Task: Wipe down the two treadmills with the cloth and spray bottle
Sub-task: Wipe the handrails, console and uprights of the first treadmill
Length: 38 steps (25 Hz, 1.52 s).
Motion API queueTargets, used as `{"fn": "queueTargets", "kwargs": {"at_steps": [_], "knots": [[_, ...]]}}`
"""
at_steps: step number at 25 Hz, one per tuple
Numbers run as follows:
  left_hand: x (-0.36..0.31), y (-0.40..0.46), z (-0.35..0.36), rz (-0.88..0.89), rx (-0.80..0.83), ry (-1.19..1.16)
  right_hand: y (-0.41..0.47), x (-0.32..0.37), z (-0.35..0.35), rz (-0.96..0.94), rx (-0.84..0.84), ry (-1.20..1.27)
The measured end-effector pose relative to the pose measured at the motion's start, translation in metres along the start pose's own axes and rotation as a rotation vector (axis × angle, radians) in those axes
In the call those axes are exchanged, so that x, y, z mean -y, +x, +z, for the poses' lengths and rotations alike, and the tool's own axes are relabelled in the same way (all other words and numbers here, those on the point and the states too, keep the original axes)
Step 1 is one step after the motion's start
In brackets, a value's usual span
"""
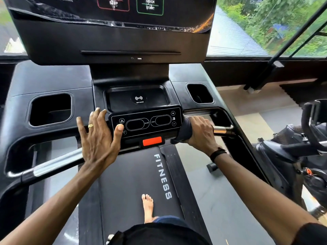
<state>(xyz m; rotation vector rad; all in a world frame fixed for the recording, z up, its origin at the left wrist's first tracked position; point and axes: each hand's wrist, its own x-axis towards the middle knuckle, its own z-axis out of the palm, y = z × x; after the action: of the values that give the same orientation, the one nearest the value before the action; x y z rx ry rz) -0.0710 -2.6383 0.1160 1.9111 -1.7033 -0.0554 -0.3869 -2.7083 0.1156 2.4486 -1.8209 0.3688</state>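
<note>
I stand barefoot on the belt of a black treadmill (53, 82), facing its console. My left hand (99, 137) lies flat with straight fingers against the left edge of the small control panel (146, 121), thumb touching the panel. My right hand (200, 133) grips a dark grey cloth (184, 132) wrapped around the right handlebar (221, 129), just right of the panel. No spray bottle is in view.
The large screen (113, 23) with STOP and QUICK START boxes rises above. Cup holders (50, 109) (200, 93) flank a charging tray (138, 99). A red safety clip (152, 140) sits under the panel. Another exercise machine (300, 147) stands at right, windows behind.
</note>
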Motion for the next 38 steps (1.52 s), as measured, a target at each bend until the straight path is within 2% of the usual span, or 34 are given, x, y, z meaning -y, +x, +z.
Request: {"fn": "queueTargets", "kwargs": {"at_steps": [2, 4, 6, 8, 10, 12, 14, 16, 17, 20, 22, 23, 25, 28, 31, 33, 35, 37, 38], "knots": [[0.002, 0.001, -0.002, 0.015, 0.007, -0.103, -0.005, -0.003, 0.002, 0.04, -0.028, 0.046], [0.008, 0.001, -0.009, -0.051, -0.005, -0.368, -0.01, -0.002, 0.004, 0.042, -0.045, 0.135], [0.02, -0.001, -0.019, -0.156, -0.056, -0.65, -0.015, 0.001, -0.002, 0.123, -0.036, 0.305], [0.034, -0.009, -0.031, -0.213, -0.115, -0.777, -0.013, 0.008, -0.027, 0.335, -0.015, 0.61], [0.045, -0.017, -0.045, -0.248, -0.137, -0.853, -0.004, 0.027, -0.066, 0.502, -0.059, 1.02], [0.06, -0.028, -0.062, -0.297, -0.193, -0.875, 0.008, 0.067, -0.107, 0.516, -0.122, 1.319], [0.078, -0.04, -0.079, -0.331, -0.269, -0.874, 0.018, 0.11, -0.145, 0.373, -0.153, 1.437], [0.098, -0.056, -0.095, -0.365, -0.344, -0.888, 0.026, 0.158, -0.159, 0.058, -0.062, 1.331], [0.107, -0.066, -0.104, -0.389, -0.377, -0.888, 0.03, 0.182, -0.15, -0.102, 0.036, 1.17], [0.127, -0.098, -0.124, -0.465, -0.455, -0.846, 0.028, 0.261, -0.07, -0.484, 0.437, 0.367], [0.14, -0.126, -0.135, -0.53, -0.512, -0.791, 0.011, 0.305, 0.001, -0.67, 0.378, -0.112], [0.147, -0.142, -0.141, -0.564, -0.546, -0.749, 0.004, 0.324, 0.021, -0.693, 0.327, -0.199], [0.157, -0.171, -0.15, -0.633, -0.599, -0.675, 0.001, 0.352, 0.038, -0.743, 0.204, -0.129], [0.16, -0.199, -0.153, -0.701, -0.611, -0.619, 0.011, 0.362, 0.042, -0.789, 0.206, 0.074], [0.16, -0.211, -0.151, -0.77, -0.616, -0.587, 0.015, 0.373, 0.023, -0.478, 0.291, 0.595], [0.163, -0.215, -0.154, -0.792, -0.629, -0.578, 0.032, 0.382, 0.001, -0.394, 0.217, 0.854], [0.167, -0.216, -0.156, -0.804, -0.651, -0.57, 0.052, 0.392, -0.017, -0.527, 0.172, 0.799], [0.171, -0.21, -0.151, -0.839, -0.667, -0.537, 0.062, 0.413, -0.008, -0.774, 0.229, 0.486], [0.171, -0.203, -0.148, -0.865, -0.662, -0.515, 0.061, 0.428, 0.004, -0.873, 0.326, 0.299]]}}
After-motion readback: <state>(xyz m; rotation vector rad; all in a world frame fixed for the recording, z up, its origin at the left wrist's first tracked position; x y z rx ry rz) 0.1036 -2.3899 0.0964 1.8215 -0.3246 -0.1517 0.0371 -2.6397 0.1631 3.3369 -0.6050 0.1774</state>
